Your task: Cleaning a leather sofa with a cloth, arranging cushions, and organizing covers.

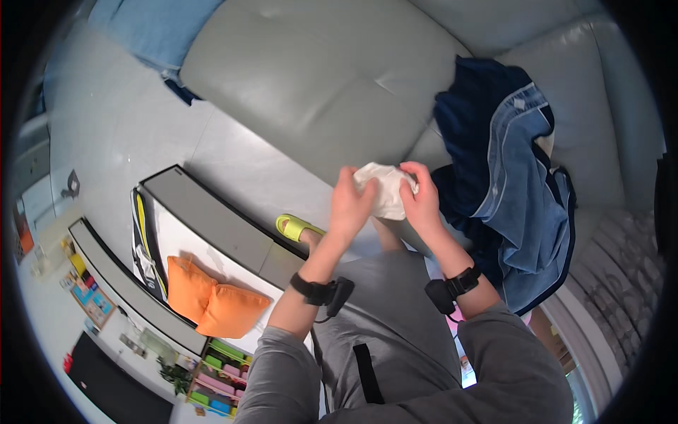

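A small crumpled white cloth (pixel 386 189) is held up between my two hands, above my knees and close to the front edge of the grey sofa. My left hand (pixel 350 206) pinches its left side, thumb on top. On the other side, my right hand (pixel 421 201) grips the cloth with thumb and fingers. Its folds hide its full shape, so what kind of cloth it is cannot be told. Each of my forearms wears a black strap with a small box.
A navy and light-blue garment (pixel 519 184) lies heaped on the grey sofa (pixel 318 85), right of my hands. At left stand a low table (pixel 219 219) with a dark rim and an orange cushion (pixel 212 297). My foot wears a yellow-green slipper (pixel 291 226). Blue fabric (pixel 155 28) covers the far-left sofa end.
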Motion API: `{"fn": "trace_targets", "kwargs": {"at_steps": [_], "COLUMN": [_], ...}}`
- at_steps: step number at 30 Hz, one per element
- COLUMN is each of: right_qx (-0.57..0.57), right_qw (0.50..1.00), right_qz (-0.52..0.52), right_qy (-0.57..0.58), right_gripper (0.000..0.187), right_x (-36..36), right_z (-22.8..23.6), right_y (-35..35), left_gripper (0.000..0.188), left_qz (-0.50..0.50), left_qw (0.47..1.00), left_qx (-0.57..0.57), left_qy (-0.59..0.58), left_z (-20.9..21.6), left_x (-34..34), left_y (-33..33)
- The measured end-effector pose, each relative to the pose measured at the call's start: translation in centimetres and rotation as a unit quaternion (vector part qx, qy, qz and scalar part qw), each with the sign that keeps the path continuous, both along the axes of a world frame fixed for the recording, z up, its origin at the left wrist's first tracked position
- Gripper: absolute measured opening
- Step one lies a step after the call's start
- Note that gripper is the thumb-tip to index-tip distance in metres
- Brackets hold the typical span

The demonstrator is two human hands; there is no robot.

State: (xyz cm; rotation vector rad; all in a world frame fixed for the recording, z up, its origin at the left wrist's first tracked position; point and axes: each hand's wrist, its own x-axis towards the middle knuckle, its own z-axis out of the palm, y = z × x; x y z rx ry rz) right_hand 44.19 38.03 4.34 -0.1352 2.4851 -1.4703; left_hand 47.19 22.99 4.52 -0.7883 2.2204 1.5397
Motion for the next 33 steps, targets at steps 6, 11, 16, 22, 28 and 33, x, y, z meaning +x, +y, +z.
{"fn": "trace_targets", "kwargs": {"at_steps": [6,11,16,22,28,33], "right_qx": [0.065,0.036,0.068,0.202,0.281,0.217], "right_qw": [0.995,0.997,0.99,0.972,0.956,0.971], "right_qz": [-0.015,0.018,-0.083,0.0,0.076,0.081], "right_qy": [0.08,0.067,0.086,0.117,0.025,0.056], "right_gripper": [0.025,0.035,0.037,0.033,0.035,0.032], "right_x": [-3.2,-3.3,-4.2,-8.7,-6.0,-8.5], "right_z": [-4.6,-8.0,-10.6,-11.8,-11.1,-10.1], "right_y": [4.4,3.7,3.2,0.3,2.1,0.9], "left_gripper": [0.024,0.026,0.045,0.086,0.095,0.094], "left_qz": [0.044,0.014,-0.345,-0.291,-0.299,-0.289], "left_qw": [0.969,0.957,0.882,0.848,0.875,0.869], "left_qx": [0.245,0.289,-0.235,-0.406,-0.349,-0.366], "left_qy": [0.006,0.003,0.217,0.177,0.151,0.163], "left_z": [-3.8,-7.4,-9.3,-12.6,-12.7,-13.4], "left_x": [-5.2,-5.2,-8.4,-10.4,-9.9,-9.8], "left_y": [6.7,4.6,0.9,2.7,2.6,1.8]}}
